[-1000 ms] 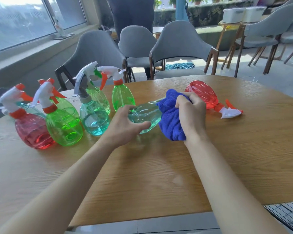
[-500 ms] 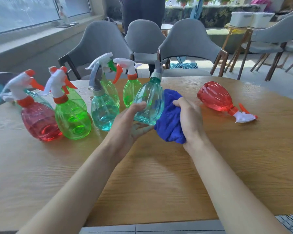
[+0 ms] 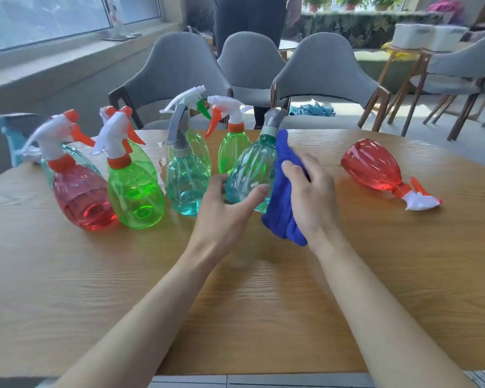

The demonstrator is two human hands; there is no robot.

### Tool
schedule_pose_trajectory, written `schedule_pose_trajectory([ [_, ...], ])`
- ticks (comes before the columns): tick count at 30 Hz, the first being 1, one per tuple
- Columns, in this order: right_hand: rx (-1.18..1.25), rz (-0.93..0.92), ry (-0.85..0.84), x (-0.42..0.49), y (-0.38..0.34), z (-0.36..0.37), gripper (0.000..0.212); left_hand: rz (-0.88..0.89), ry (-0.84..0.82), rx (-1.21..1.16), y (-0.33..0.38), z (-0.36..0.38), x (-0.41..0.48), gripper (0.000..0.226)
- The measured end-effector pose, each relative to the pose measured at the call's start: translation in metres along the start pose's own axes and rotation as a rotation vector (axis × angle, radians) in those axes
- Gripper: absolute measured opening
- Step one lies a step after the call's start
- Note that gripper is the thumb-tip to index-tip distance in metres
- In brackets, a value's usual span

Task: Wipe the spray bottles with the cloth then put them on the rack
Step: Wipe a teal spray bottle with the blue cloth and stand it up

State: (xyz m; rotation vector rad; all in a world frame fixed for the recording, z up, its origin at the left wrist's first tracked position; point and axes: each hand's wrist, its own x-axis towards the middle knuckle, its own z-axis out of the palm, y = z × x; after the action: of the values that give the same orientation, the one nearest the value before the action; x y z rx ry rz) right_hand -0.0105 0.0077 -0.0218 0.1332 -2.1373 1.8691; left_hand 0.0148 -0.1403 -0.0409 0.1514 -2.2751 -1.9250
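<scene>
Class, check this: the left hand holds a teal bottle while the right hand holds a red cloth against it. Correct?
No: the head view shows a blue cloth, not red. The left hand, teal bottle and right hand are as stated.

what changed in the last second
The left hand tipped the teal bottle from lying sideways to nearly upright, and grips its lower end as before. The right hand kept hold of the blue cloth, now against the bottle's right side instead of over its neck. The standing bottles and the red bottle on its side stayed put.
</scene>
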Motion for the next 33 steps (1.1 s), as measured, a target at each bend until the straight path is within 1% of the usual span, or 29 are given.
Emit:
schedule_pose_trajectory([
  [2, 0.009, 0.067, 0.047, 0.002, 0.003, -0.001, 0.025, 0.062, -0.003, 0.128, 0.001, 0.001, -0.003, 0.066],
  [4, 0.035, 0.167, 0.050, 0.002, 0.006, -0.003, 0.028, 0.107, 0.003, 0.197, 0.000, 0.004, -0.004, 0.063],
  [5, 0.040, 0.183, 0.047, 0.003, 0.008, -0.004, 0.030, 0.111, 0.012, 0.209, -0.001, 0.005, -0.003, 0.063],
  [6, 0.025, 0.159, 0.045, 0.002, 0.009, -0.003, 0.028, 0.103, 0.014, 0.219, -0.003, 0.006, -0.002, 0.065],
  [7, -0.008, 0.097, 0.041, 0.000, 0.009, -0.002, 0.024, 0.094, 0.020, 0.228, -0.004, 0.007, -0.002, 0.067],
  [9, -0.116, -0.074, 0.018, -0.007, 0.006, 0.001, 0.016, 0.087, 0.046, 0.257, -0.006, 0.009, 0.000, 0.073],
  [11, -0.219, -0.247, 0.010, -0.011, 0.003, 0.003, 0.022, 0.130, 0.068, 0.280, -0.005, 0.009, -0.002, 0.072],
  [12, -0.252, -0.292, 0.018, -0.010, 0.004, 0.003, 0.023, 0.159, 0.073, 0.288, -0.005, 0.009, -0.003, 0.071],
  [13, -0.270, -0.296, 0.031, -0.008, 0.006, 0.002, 0.021, 0.186, 0.073, 0.306, -0.005, 0.009, -0.005, 0.072],
  [15, -0.257, -0.224, 0.066, -0.002, 0.009, -0.001, 0.012, 0.232, 0.075, 0.359, -0.005, 0.010, -0.007, 0.074],
  [17, -0.227, -0.172, 0.061, -0.001, 0.010, 0.001, 0.010, 0.236, 0.081, 0.387, -0.005, 0.010, -0.007, 0.073],
  [18, -0.227, -0.193, 0.041, -0.004, 0.010, 0.003, 0.010, 0.221, 0.082, 0.375, -0.004, 0.010, -0.006, 0.073],
  [21, -0.267, -0.346, -0.047, -0.013, 0.007, 0.011, 0.007, 0.161, 0.103, 0.255, -0.004, 0.006, -0.002, 0.077],
  [23, -0.286, -0.418, -0.077, -0.013, 0.006, 0.012, 0.010, 0.137, 0.114, 0.194, -0.003, 0.003, -0.003, 0.075],
  [25, -0.240, -0.399, -0.047, -0.008, 0.005, 0.009, 0.009, 0.120, 0.105, 0.167, 0.000, 0.003, -0.007, 0.071],
  [28, -0.116, -0.241, 0.014, -0.005, 0.000, 0.006, 0.007, 0.115, 0.076, 0.141, 0.004, 0.004, -0.012, 0.068],
  [29, -0.083, -0.217, 0.015, -0.006, -0.002, 0.007, 0.009, 0.118, 0.068, 0.125, 0.005, 0.004, -0.011, 0.068],
  [30, -0.069, -0.228, 0.010, -0.009, -0.004, 0.009, 0.012, 0.115, 0.063, 0.106, 0.006, 0.003, -0.010, 0.067],
  [33, -0.099, -0.362, -0.026, -0.021, -0.004, 0.017, 0.020, 0.104, 0.070, 0.066, 0.009, 0.000, -0.010, 0.064],
])
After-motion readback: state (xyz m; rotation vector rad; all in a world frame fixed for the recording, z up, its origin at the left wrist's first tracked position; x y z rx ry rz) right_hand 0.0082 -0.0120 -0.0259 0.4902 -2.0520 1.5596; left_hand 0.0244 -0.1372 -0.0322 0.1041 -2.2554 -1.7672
